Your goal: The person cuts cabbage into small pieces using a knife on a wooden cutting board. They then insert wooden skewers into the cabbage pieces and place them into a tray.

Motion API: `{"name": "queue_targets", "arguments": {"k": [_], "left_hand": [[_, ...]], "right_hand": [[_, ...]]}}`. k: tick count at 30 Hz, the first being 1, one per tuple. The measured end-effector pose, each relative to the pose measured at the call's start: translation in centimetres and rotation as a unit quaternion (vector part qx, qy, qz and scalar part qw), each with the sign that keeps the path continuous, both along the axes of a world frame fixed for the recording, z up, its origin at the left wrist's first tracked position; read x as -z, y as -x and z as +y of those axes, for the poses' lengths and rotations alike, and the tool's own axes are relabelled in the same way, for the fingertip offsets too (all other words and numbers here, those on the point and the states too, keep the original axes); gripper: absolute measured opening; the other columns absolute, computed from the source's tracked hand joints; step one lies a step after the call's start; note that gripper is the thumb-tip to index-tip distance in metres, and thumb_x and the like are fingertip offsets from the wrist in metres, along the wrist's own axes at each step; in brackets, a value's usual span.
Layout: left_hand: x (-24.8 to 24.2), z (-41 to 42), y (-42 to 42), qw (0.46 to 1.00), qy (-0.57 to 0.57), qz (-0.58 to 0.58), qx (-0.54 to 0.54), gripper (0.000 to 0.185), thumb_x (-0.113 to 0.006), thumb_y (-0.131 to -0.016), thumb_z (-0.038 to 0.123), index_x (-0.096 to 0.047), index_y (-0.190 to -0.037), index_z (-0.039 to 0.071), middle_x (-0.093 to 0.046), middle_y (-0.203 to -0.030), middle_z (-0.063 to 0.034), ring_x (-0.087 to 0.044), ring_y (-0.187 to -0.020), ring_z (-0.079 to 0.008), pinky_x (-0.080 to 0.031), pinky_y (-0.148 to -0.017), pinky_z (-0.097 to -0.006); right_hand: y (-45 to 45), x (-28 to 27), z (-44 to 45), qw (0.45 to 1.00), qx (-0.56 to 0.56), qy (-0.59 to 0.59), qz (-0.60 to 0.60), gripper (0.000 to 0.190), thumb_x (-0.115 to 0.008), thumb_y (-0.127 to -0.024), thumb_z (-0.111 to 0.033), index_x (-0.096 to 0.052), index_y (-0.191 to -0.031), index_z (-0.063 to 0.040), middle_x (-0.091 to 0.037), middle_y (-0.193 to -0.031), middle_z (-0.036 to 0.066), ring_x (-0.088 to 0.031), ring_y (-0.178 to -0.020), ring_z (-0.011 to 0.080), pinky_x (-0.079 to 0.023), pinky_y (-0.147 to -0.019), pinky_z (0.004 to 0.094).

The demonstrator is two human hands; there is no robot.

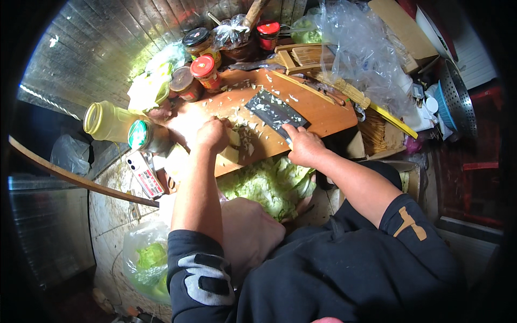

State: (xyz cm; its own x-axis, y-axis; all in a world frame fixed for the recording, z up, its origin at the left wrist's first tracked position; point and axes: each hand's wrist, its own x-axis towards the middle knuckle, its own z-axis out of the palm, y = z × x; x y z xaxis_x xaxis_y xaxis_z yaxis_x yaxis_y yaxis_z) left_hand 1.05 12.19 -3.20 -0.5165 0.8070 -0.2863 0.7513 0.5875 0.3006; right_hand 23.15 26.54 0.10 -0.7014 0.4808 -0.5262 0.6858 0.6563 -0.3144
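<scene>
My right hand [305, 147] grips the handle of a dark, broad-bladed cleaver [276, 110]. The blade lies nearly flat over an orange-brown wooden board [335, 115], with chopped white bits stuck to it. On the board's left part, my left hand [212, 135] is closed against pale, blocky vegetable pieces [229, 154]; its fingertips are partly hidden. White chopped bits [244, 125] are scattered between the hand and the blade. Below the board's near edge sits a heap of shredded green cabbage or lettuce [262, 185].
Red-lidded jars [205, 72] and a dark-lidded jar [196, 42] line the far edge. At left are a yellowish plastic jar [107, 121], a green-lidded jar [147, 136] and a phone [144, 175]. A wooden grater [305, 58], plastic bags [359, 52] and a metal colander [458, 99] crowd the right.
</scene>
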Motion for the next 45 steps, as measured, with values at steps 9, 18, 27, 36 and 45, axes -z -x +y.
{"name": "queue_targets", "arguments": {"k": [9, 18, 27, 36, 45], "left_hand": [[-0.4, 0.2, -0.4, 0.998, 0.031, 0.042, -0.017, 0.027, -0.046, -0.088, 0.024, -0.067, -0.102, 0.015, -0.065, -0.105, -0.0146, -0.062, -0.099, -0.0324, -0.049, -0.087, -0.0423], [0.3, 0.0, -0.5, 0.999, 0.029, 0.024, -0.038, 0.024, -0.052, -0.085, 0.02, -0.064, -0.106, 0.016, -0.061, -0.111, -0.0129, -0.061, -0.103, -0.0295, -0.047, -0.089, -0.0451], [0.9, -0.1, 0.5, 1.0, -0.003, 0.019, -0.02, 0.022, -0.054, -0.086, 0.023, -0.065, -0.104, 0.016, -0.063, -0.107, -0.0132, -0.062, -0.098, -0.0307, -0.05, -0.084, -0.0403], [1.5, 1.9, 0.0, 0.995, -0.088, -0.021, -0.051, 0.038, -0.07, -0.074, 0.021, -0.063, -0.107, 0.006, -0.064, -0.107, -0.0195, -0.062, -0.098, -0.0354, -0.05, -0.086, -0.0406], [2.3, 4.4, -1.6, 0.957, -0.226, -0.049, -0.177, 0.041, -0.074, -0.071, 0.014, -0.056, -0.107, 0.006, -0.065, -0.099, -0.0167, -0.063, -0.09, -0.0334, -0.05, -0.081, -0.04]], "right_hand": [[0.5, -1.3, -1.8, 0.995, -0.035, 0.008, 0.098, 0.06, -0.062, -0.073, -0.016, -0.044, -0.13, -0.01, -0.052, -0.117, 0.02, -0.056, -0.106, 0.0389, -0.046, -0.092, 0.0457], [-3.4, -4.3, -3.4, 0.99, -0.123, 0.012, 0.063, 0.057, -0.06, -0.072, -0.012, -0.051, -0.128, -0.007, -0.057, -0.111, 0.023, -0.058, -0.101, 0.0394, -0.048, -0.086, 0.0465], [-12.6, -7.1, -4.3, 0.985, -0.144, 0.094, 0.024, 0.06, -0.063, -0.069, -0.013, -0.052, -0.127, -0.009, -0.055, -0.107, 0.019, -0.058, -0.096, 0.0362, -0.048, -0.082, 0.0442], [-12.9, -7.3, -2.5, 0.909, 0.045, 0.303, 0.281, 0.057, -0.062, -0.068, -0.003, -0.055, -0.124, -0.004, -0.054, -0.096, 0.006, -0.054, -0.084, 0.0124, -0.047, -0.077, 0.0252], [-6.4, -5.5, 0.3, 0.866, 0.113, 0.32, 0.367, 0.065, -0.059, -0.071, -0.001, -0.041, -0.134, 0.0, -0.052, -0.089, 0.003, -0.05, -0.08, 0.0089, -0.044, -0.076, 0.0239]]}}
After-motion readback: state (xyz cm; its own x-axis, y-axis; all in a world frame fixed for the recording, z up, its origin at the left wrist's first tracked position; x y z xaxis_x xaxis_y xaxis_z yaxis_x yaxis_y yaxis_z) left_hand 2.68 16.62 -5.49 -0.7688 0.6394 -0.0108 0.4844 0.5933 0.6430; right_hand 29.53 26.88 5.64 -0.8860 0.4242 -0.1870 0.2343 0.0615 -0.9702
